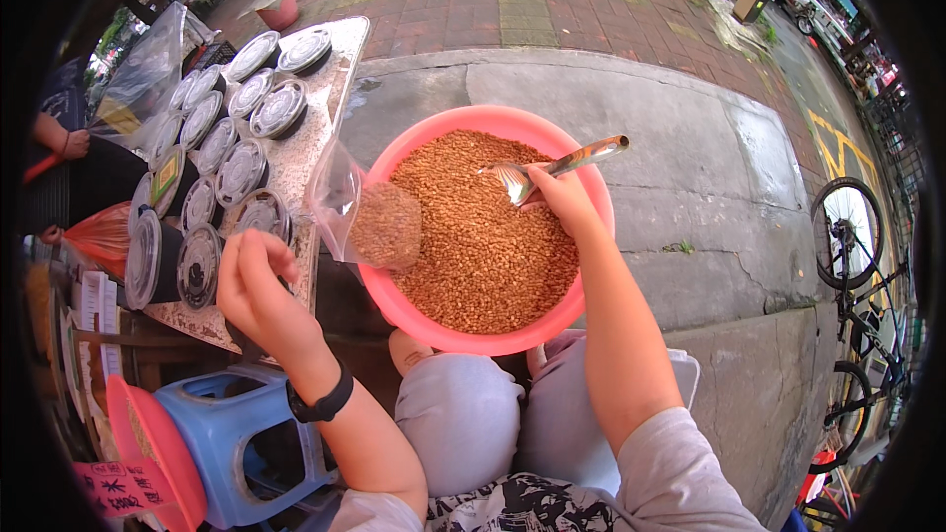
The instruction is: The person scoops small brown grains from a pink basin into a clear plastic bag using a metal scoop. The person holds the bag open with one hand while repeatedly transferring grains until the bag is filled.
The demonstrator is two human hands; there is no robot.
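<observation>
A pink plastic basin (pixel 606 214) full of brown roasted grains (pixel 473 258) sits in front of my knees. My right hand (pixel 558 196) is over the grains, holding a shiny metal spoon (pixel 591 155) whose bowl lies at the grain surface and handle points right. Against the basin's left rim leans a clear plastic bag (pixel 336 199), partly filled with the same grains, its mouth facing left. My left hand (pixel 259 284), with a black band on its wrist, is raised beside the table edge. Its fingers are loosely curled, and nothing shows in them.
Several lidded round containers (pixel 240 170) crowd the worn table (pixel 344 52) at left. A person's hand (pixel 76 144) shows beyond it. A blue plastic stool (pixel 236 421) and another pink basin (pixel 159 428) stand lower left. A bicycle (pixel 850 236) is at right, past the concrete slab (pixel 702 199).
</observation>
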